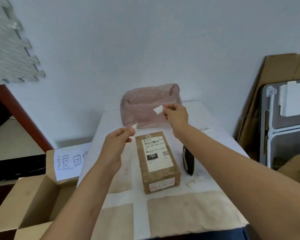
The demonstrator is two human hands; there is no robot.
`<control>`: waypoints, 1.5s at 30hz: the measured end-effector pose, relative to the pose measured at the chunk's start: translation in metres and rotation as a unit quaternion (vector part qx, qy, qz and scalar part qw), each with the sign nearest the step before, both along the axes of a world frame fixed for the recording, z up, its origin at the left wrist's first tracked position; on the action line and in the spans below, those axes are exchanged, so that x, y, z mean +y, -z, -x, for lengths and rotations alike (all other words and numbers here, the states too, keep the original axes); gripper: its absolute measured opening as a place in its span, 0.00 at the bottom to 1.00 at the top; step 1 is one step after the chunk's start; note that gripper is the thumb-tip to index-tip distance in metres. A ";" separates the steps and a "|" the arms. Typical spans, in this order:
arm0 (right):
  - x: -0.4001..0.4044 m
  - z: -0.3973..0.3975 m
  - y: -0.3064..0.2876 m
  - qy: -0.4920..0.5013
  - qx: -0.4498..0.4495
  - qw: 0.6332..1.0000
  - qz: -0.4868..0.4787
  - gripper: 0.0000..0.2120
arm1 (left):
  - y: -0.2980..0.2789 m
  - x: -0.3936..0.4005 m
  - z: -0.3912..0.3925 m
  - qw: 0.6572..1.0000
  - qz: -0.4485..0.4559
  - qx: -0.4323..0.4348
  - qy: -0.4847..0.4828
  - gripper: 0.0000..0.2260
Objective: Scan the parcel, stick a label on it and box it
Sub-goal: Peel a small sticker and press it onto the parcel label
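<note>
A brown cardboard parcel (157, 162) with a white shipping label lies lengthwise in the middle of the table (215, 196). My left hand (117, 144) is raised to the left of the parcel's far end and pinches a small white paper piece (134, 127). My right hand (177, 115) is higher and farther back, pinching a small white label (158, 109). A black handheld scanner (188, 161) stands on the table just right of the parcel. An open cardboard box (33, 201) with a handwritten paper sign sits at the left of the table.
A pinkish translucent bag (150, 105) stands at the table's far edge. Small white paper scraps (195, 181) lie near the scanner. A strip of labels (204, 129) lies at the right. Flattened cardboard and a folded grey table (284, 125) lean against the right wall.
</note>
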State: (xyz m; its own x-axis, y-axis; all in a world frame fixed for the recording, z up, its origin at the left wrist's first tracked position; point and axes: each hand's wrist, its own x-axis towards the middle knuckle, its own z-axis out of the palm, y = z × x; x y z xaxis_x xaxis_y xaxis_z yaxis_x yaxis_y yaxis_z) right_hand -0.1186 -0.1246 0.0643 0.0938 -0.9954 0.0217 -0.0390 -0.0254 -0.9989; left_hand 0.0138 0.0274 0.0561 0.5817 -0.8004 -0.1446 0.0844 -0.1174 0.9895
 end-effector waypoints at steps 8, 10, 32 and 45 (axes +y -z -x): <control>-0.063 -0.047 -0.027 0.013 0.243 0.967 0.080 0.07 | -0.004 -0.013 -0.032 0.999 -0.027 -0.028 0.002 0.04; -0.075 -0.052 -0.028 0.003 0.285 0.955 0.080 0.07 | -0.004 -0.013 -0.039 0.999 -0.033 -0.033 0.003 0.04; -0.020 -0.044 -0.014 -0.123 0.062 0.990 0.024 0.04 | -0.006 -0.027 -0.024 0.994 -0.020 -0.104 0.011 0.03; 0.071 0.013 0.031 -0.126 -0.039 0.990 -0.047 0.06 | 0.021 0.000 0.025 0.875 0.029 -0.483 -0.020 0.03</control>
